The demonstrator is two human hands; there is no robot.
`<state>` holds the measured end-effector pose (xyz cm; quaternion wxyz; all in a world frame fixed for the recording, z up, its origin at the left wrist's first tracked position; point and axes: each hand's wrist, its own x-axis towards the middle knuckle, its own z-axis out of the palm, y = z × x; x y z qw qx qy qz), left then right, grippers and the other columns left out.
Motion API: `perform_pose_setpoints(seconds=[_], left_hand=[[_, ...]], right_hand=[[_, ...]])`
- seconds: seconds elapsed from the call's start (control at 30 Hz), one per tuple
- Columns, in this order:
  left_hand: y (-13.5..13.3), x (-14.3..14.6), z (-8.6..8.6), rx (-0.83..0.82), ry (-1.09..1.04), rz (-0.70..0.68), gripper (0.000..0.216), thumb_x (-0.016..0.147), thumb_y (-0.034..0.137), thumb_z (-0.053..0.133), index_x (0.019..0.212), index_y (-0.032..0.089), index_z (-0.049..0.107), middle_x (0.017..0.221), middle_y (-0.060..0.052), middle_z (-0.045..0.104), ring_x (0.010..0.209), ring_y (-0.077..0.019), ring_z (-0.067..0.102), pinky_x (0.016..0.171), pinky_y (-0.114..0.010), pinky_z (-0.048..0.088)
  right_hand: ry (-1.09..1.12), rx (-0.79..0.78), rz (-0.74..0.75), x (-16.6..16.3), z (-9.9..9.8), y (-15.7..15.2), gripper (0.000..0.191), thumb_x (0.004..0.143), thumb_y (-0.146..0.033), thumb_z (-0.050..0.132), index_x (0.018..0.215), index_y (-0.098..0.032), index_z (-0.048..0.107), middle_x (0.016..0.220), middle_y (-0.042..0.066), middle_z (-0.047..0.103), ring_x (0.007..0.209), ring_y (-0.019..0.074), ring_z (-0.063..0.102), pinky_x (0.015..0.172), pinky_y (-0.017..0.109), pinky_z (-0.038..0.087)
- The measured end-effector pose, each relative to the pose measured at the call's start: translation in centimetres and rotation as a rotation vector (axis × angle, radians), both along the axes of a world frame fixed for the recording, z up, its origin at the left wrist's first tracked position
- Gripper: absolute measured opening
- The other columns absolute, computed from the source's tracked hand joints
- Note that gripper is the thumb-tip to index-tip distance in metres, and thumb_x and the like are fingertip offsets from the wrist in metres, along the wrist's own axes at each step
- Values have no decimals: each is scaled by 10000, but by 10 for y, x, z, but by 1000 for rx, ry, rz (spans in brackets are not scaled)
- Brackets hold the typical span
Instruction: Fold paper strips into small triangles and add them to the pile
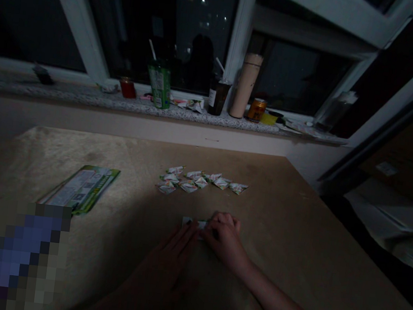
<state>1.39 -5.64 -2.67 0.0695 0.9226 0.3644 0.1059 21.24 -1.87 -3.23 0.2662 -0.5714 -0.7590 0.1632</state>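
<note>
A small folded paper piece (192, 222) lies on the brown table (293, 244) near its middle. My left hand (173, 251) rests flat on the table with its fingers stretched out, fingertips touching the paper's left side. My right hand (224, 235) is curled with its fingers pressed down on the paper's right side. Just beyond the hands lies a cluster of several small folded paper pieces (198, 180), white with green and red print.
A green and white printed leaflet (82, 188) lies at the left of the table. The stone windowsill (86, 95) behind carries a green carton with a straw (159, 85), a dark cup (218, 95), a tall beige tumbler (246, 85) and small cans (257, 109). Room is dim.
</note>
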Motion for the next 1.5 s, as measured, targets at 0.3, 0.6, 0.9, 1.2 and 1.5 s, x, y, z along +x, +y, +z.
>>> perform_pose_setpoints(seconds=[0.3,0.6,0.9,1.2,1.5], left_hand=[[4,-4,4,-123,-8,-27,828,855,456,525,1485,166,74,1536,-106,137,1388,-298,168,1108,-461,243],[7,-7,5,-145,-16,-61,853,849,447,533,1486,195,25,1540,-98,125,1391,-295,157,1112,-478,225],[7,-8,7,-138,18,-75,817,870,447,506,1486,177,40,1542,-97,95,1400,-278,119,1128,-456,184],[8,-8,13,-160,33,-77,846,845,459,543,1485,183,65,1538,-97,123,1396,-281,138,1119,-462,208],[8,-6,9,-142,-15,-68,891,805,455,597,1485,234,65,1541,-83,123,1386,-309,171,1102,-482,237]], right_hand=[[-49,47,24,-1,0,-3,130,840,-249,626,728,-195,589,860,4,578,914,184,471,830,353,262],[-150,111,65,-3,-1,-4,98,858,-213,594,768,-186,568,889,20,576,922,191,467,877,379,266],[-179,88,55,-4,0,-4,98,859,-219,596,770,-186,570,904,25,579,937,198,472,888,384,266],[-29,28,69,2,4,-1,47,835,-200,610,835,-198,562,894,22,600,928,198,495,850,351,299],[39,-93,188,21,11,12,53,765,-225,703,786,-237,656,877,-23,623,920,167,538,845,331,265]])
